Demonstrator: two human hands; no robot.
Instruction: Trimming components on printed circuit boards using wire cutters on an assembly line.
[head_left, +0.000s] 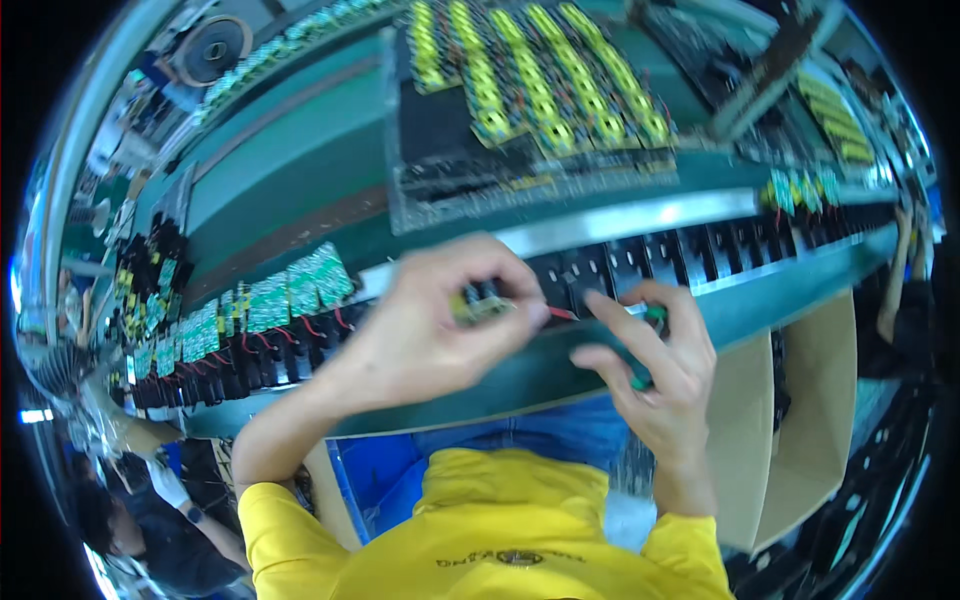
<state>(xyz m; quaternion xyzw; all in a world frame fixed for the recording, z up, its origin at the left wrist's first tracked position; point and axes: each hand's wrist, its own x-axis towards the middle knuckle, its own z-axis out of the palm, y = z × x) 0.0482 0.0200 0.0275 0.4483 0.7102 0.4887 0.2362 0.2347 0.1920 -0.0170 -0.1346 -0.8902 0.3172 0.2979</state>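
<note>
My left hand (440, 325) is closed in a pinch around a small circuit board (482, 306) with a yellow part and dark components. A red wire (560, 313) stretches from near its fingertips toward my right hand (665, 360). The right hand is curled around something green (655, 316) that shows only in bits between the fingers; its kind is hidden. Its index finger and thumb stand apart, the fingertip close to the red wire. Behind both hands runs a row of black plastic cases (665, 258).
Green circuit boards (270, 303) with red wires line the row at the left. Beyond lies a black tray (435, 135) bearing strips of boards with yellow parts (540, 100). An open cardboard box (815, 410) stands at right, a blue bin (385, 475) below. Another person (160, 530) works lower left.
</note>
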